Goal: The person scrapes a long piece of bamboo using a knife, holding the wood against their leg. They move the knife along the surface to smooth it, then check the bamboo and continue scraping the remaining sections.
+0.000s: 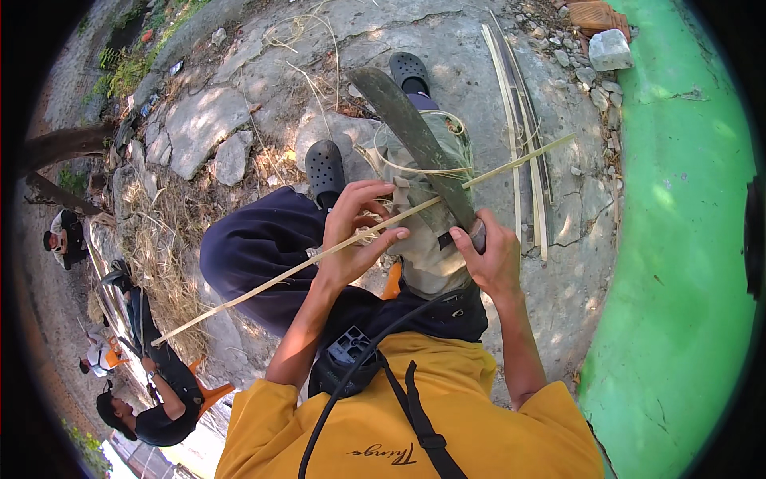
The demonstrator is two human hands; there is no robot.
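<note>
While left hand (pixel 355 231) pinches long bamboo strip (pixel 351 239) across lap, running 8 to 2 o'clock, right hand (pixel 488 259) fingers clamp machete (pixel 415 140) handle, blade toward 11 o'clock. Risk, my judgement: blade slips along strip, cuts left fingers nearby.

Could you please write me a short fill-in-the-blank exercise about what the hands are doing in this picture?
1. The right hand grips the handle of a long ____.
2. The left hand holds a thin bamboo ____.
3. The wall on the person's right is painted ____.
Missing words: blade; strip; green.
</note>
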